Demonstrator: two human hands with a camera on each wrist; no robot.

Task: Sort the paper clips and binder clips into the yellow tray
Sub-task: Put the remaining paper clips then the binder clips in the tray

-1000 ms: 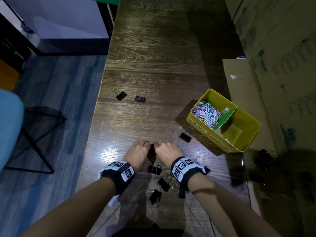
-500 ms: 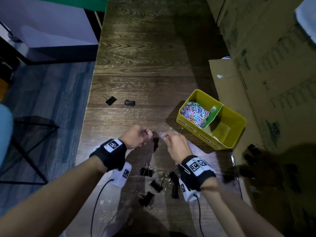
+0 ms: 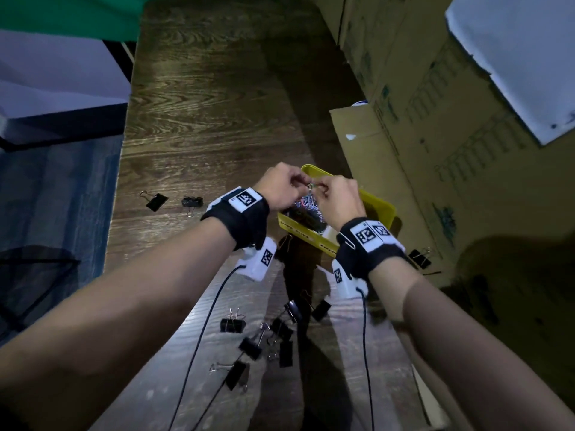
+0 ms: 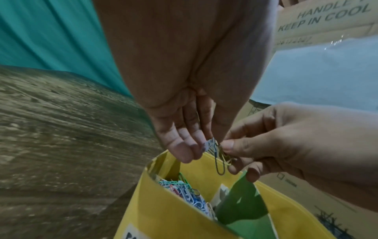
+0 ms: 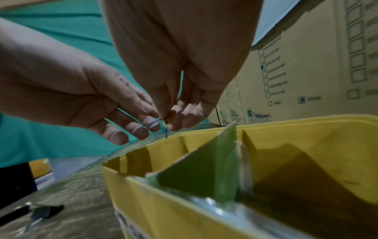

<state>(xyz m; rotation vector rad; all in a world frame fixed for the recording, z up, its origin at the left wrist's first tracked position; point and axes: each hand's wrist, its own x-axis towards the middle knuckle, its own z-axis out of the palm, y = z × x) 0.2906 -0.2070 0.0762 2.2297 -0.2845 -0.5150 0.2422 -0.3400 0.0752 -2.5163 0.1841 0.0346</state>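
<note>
At the left of the head view two binder clips [image 3: 157, 201] lay apart on the desk [image 3: 202, 126], untouched. Toward the centre, the left hand [image 3: 280, 188] pinched one end of a small tangle of paper clips [image 4: 218, 155], fingers curled on the wire. Just right of it, the right hand [image 3: 340, 200] pinched the other end, both grips clamped on the same tangle above the tray [image 3: 378, 206]. Below them the tray's left compartment held a heap of coloured clips [image 4: 184, 192], with a green divider [image 5: 196, 169] to its right and the far compartment bare. A cluster of black clips [image 3: 267, 334] waited at lower centre.

The step in hand looked like pulling linked clips apart for the drop. Next would call for letting go over the left compartment, clear of the divider.
</note>
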